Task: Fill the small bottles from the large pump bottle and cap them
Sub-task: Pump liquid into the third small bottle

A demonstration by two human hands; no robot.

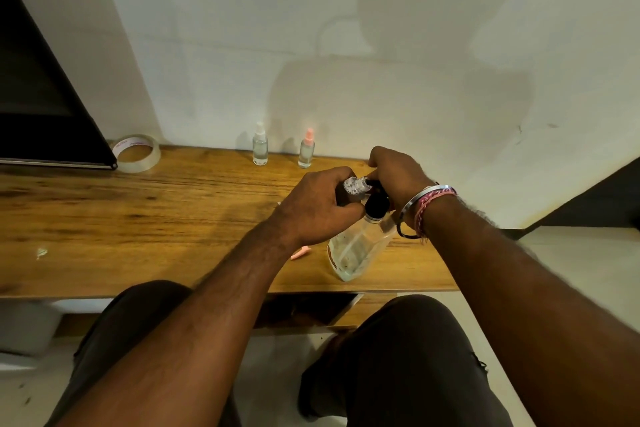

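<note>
Spanning the middle of the frame, the wooden worktop [138,218] carries the large pump bottle [356,250] right of centre, its black pump head covered by the right hand [398,177] curled over it. The left hand [318,204] grips a small clear bottle [355,185], tilted against the pump spout. Two capped small bottles, one white-topped [260,146] and one pink-topped [307,150], stand by the wall above the hands, with a tape roll [136,153] at upper left and a pink cap [300,252] lying left of the big bottle.

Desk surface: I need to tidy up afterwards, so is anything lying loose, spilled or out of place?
Yes. A pink cap lies on its side on the desk, off any bottle, beside the large pump bottle. A small pale scrap sits near the left front edge.
</note>
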